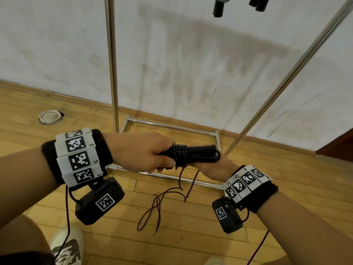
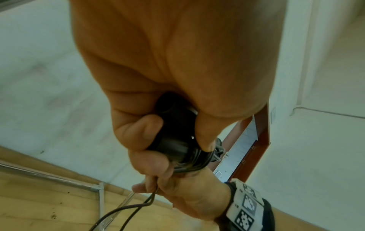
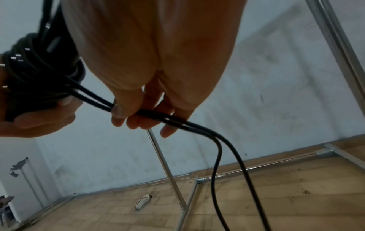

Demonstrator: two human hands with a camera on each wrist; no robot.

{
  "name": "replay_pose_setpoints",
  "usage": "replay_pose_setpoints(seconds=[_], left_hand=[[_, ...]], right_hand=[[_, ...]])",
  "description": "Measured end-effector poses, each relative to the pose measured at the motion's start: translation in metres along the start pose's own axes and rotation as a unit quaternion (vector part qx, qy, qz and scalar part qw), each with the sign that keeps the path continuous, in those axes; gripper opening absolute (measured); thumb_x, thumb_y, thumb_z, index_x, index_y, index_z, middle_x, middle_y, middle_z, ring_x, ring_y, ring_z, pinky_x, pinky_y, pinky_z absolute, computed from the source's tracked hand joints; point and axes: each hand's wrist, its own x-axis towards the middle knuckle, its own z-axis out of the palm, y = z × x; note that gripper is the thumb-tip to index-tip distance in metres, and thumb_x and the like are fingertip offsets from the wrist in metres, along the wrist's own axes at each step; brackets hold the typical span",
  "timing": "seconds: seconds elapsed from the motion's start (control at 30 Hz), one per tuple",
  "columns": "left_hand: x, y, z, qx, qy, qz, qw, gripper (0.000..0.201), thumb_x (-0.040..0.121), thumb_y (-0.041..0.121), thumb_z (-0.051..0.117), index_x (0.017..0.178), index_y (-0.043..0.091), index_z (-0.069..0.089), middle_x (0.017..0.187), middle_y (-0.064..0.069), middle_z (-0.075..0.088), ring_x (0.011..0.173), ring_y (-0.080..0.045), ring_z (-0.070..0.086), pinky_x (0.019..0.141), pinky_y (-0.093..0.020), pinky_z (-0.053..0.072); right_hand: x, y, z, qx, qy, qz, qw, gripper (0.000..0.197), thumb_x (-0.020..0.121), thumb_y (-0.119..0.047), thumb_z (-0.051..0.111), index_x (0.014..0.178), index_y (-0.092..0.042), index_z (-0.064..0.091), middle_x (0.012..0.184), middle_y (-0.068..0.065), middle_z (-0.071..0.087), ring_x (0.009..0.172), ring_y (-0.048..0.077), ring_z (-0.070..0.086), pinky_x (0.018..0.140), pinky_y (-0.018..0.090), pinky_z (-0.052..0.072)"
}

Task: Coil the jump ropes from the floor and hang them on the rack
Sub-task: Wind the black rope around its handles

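rack [image 1: 111,54]: shiny polished metal tubing | floor [image 1: 191,236]: worn wooden boards, satin sheen | jump rope [image 3: 217,156]: smooth black cord, slight gloss; handles [image 1: 198,150]: matt black | wall [image 1: 191,64]: matt white, scuffed

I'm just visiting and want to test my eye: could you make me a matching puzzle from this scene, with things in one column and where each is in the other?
Things:
1. left hand
2. right hand
3. loose rope end
4. roll of tape

Places or states:
A. trails on the wooden floor
B. lies on the floor by the wall
C. grips the wound handles
D. pinches the doubled rope

Pairs: 1-C, 2-D, 3-A, 4-B
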Motion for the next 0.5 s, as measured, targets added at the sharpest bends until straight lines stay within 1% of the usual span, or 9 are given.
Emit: replay_pose_setpoints(seconds=[0.03,0.1,0.13,0.17,0.23,0.27,0.33,0.43,0.5], left_hand=[[0.000,0.000,0.002,0.008,-0.009,-0.001,1.000,0.009,0.099,0.034,0.054,0.092,0.028,0.054,0.075,0.004,0.065,0.064,-0.011,0.061,0.063,-0.032,0.055],[0.002,0.000,0.005,0.028,-0.028,-0.005,0.999,0.011,0.099,0.036,0.053,0.093,0.027,0.054,0.075,0.004,0.064,0.063,-0.007,0.060,0.062,-0.028,0.053],[0.002,-0.001,0.007,0.041,-0.036,-0.008,0.998,0.011,0.099,0.037,0.052,0.095,0.026,0.053,0.078,0.003,0.065,0.064,-0.008,0.060,0.062,-0.027,0.053],[0.003,-0.001,0.009,0.054,-0.043,-0.012,0.998,0.012,0.099,0.038,0.052,0.096,0.026,0.053,0.081,0.002,0.066,0.066,-0.010,0.061,0.062,-0.029,0.054],[0.004,-0.002,0.012,0.074,-0.059,-0.021,0.995,0.014,0.099,0.041,0.051,0.097,0.027,0.052,0.085,0.001,0.066,0.066,-0.011,0.060,0.062,-0.030,0.054],[0.004,-0.003,0.014,0.086,-0.064,-0.025,0.994,0.014,0.099,0.042,0.050,0.096,0.028,0.051,0.085,0.002,0.066,0.065,-0.011,0.060,0.061,-0.029,0.053],[0.006,-0.006,0.015,0.104,-0.068,-0.036,0.992,0.014,0.099,0.043,0.050,0.095,0.030,0.051,0.087,0.003,0.066,0.065,-0.010,0.060,0.061,-0.027,0.052],[0.009,-0.012,0.016,0.126,-0.070,-0.059,0.988,0.016,0.099,0.044,0.049,0.096,0.028,0.050,0.085,0.004,0.064,0.062,-0.008,0.057,0.058,-0.025,0.049],[0.012,-0.016,0.017,0.138,-0.073,-0.080,0.984,0.018,0.099,0.044,0.048,0.098,0.026,0.050,0.083,0.005,0.062,0.061,-0.009,0.055,0.057,-0.025,0.047]], right_hand=[[0.002,0.003,-0.001,-0.024,0.009,-0.022,0.999,0.018,0.090,0.006,0.057,0.092,-0.010,0.064,0.081,0.004,0.063,0.078,0.022,0.061,0.071,0.032,0.053],[0.007,0.008,-0.002,-0.121,-0.009,-0.054,0.991,0.020,0.088,-0.009,0.061,0.085,-0.029,0.060,0.078,-0.010,0.060,0.072,0.010,0.058,0.066,0.031,0.050],[0.010,0.009,-0.002,-0.175,-0.032,-0.039,0.983,0.010,0.091,-0.020,0.060,0.088,-0.029,0.063,0.080,-0.011,0.062,0.074,0.011,0.060,0.067,0.032,0.051],[0.012,0.011,-0.004,-0.224,-0.043,-0.009,0.974,0.013,0.094,-0.035,0.055,0.094,-0.027,0.065,0.083,-0.010,0.065,0.078,0.012,0.062,0.067,0.033,0.052],[0.018,0.014,-0.006,-0.327,-0.038,0.033,0.944,0.052,0.090,-0.068,0.029,0.093,-0.031,0.065,0.080,-0.011,0.066,0.077,0.011,0.061,0.061,0.027,0.046],[0.019,0.015,-0.006,-0.348,-0.034,0.042,0.936,0.062,0.084,-0.075,0.019,0.088,-0.032,0.064,0.076,-0.011,0.065,0.074,0.009,0.059,0.057,0.026,0.042],[0.021,0.015,-0.009,-0.321,-0.021,0.040,0.946,0.062,0.082,-0.076,0.020,0.084,-0.032,0.063,0.072,-0.011,0.063,0.069,0.006,0.057,0.057,0.028,0.042],[0.021,0.011,-0.011,-0.219,-0.001,0.037,0.975,0.035,0.090,-0.054,0.048,0.086,-0.025,0.066,0.073,-0.009,0.065,0.069,0.007,0.058,0.063,0.035,0.049],[0.023,0.007,-0.015,-0.196,0.004,0.057,0.979,0.024,0.092,-0.043,0.058,0.086,-0.022,0.067,0.074,-0.007,0.065,0.068,0.010,0.058,0.064,0.037,0.049]])
